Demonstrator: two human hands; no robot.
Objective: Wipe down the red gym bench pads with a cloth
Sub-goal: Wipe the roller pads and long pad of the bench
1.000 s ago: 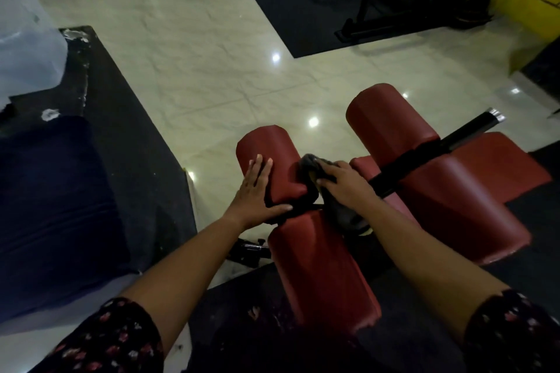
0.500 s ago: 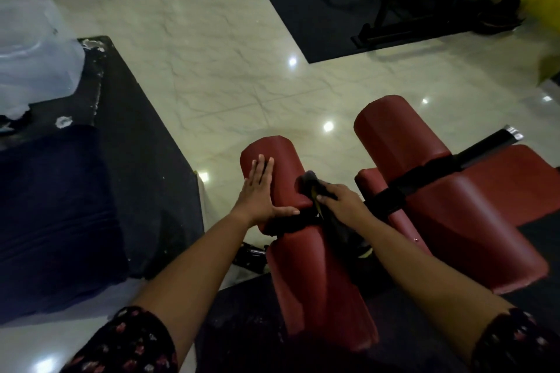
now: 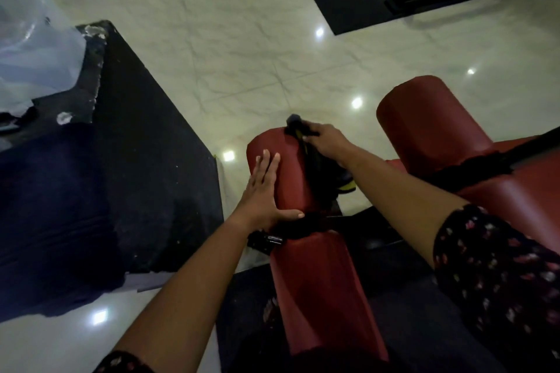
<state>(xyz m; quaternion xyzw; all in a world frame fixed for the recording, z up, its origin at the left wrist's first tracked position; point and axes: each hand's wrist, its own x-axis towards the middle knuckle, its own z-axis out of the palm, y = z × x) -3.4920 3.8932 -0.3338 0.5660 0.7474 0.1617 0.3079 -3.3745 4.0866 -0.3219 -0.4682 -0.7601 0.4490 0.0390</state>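
Between the person's two hands lies a red roller pad [image 3: 289, 174], a padded cylinder whose long axis runs away from the person and leans slightly left. The left hand [image 3: 262, 191] lies flat on the pad's left flank, fingers straight and pointing away, thumb spread across the near end. It holds nothing. The right hand [image 3: 330, 142] sits farther out, at the far end of the same pad on its right side, with its fingers curled round a dark cloth [image 3: 316, 169]. A tuft of cloth pokes out beyond the knuckles over the far rim. The rest hangs down the right flank, with a yellow patch showing low down.

Any coming stroke probably has to run lengthwise, back along the pad toward the person, or else round its far end. The cloth hand is the better placed for either.

Nearer than the left hand, a longer red pad [image 3: 321, 291] lies roughly in line. Well to the right of the right hand stands a thicker red roller [image 3: 424, 121], with a black bar [image 3: 472, 165] across it.

The pad's far end face points away and cannot be seen. The cloth covers the right flank, and its folds are hard to make out in the dim light. The right fingertips are buried in it.
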